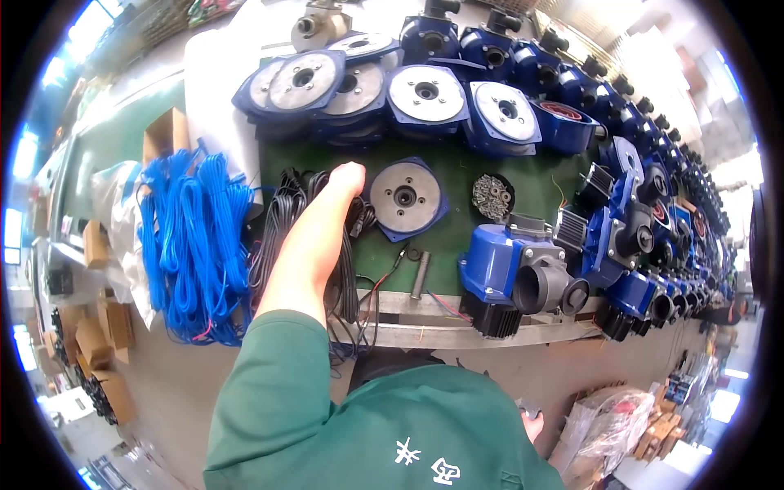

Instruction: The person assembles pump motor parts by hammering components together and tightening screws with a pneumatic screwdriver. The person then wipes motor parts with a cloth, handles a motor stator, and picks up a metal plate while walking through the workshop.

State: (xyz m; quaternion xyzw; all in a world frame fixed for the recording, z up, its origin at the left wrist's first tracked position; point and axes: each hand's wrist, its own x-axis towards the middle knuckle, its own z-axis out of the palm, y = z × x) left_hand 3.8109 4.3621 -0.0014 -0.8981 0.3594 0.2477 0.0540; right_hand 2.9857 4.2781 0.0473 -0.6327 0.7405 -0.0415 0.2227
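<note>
My left hand (349,177) is closed at the far end of the bundled black cables (282,216). Whatever its fingers hold is hidden. Just right of it lies a blue square flange plate (406,196) with a round silver face and a centre hole. My right hand (533,426) hangs low beside my body, mostly hidden. Its fingers curl at a small grey object (529,406) too unclear to name. A metal pin (420,274) and a black ring (413,254) lie near the bench's front edge.
Coiled blue cables (196,237) hang at the left. A black dish of screws (492,198) sits right of centre, behind a blue pump (510,273). Stacked flange plates (306,80) stand at the back, and rows of blue pumps (629,245) line the right.
</note>
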